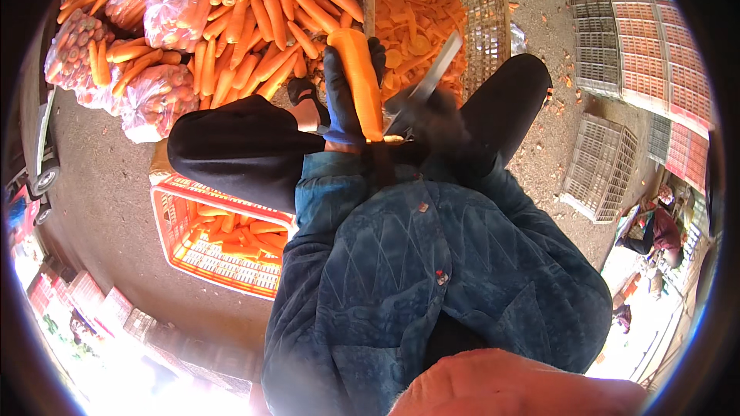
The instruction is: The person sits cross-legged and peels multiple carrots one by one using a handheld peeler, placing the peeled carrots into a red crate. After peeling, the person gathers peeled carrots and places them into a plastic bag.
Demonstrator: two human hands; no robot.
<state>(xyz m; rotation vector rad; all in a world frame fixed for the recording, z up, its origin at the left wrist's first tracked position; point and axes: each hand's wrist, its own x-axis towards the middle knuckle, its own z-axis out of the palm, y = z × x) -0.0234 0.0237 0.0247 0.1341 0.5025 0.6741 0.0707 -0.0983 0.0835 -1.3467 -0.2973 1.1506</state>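
A large carrot (359, 78) stands tilted in my left hand (343, 98), which wears a blue and dark glove; its orange surface looks peeled. Close on its right, my right hand (430, 115), dark-gloved and blurred by motion, grips a long metal blade (437, 63), probably a knife or peeler, whose lower end is beside the carrot's bottom. Beyond both hands, a plastic crate (485, 17) holds orange peelings (413, 23) and some cut round ends. A big heap of whole carrots (254, 29) lies to the left of that crate.
Clear plastic bags of carrots (176, 8) lie at the upper left. A red plastic crate (222, 283) with carrots stands beside my left leg. On the right are a pale crate (601, 162) and stacked crates (647, 52) on the littered floor. People are at the far right.
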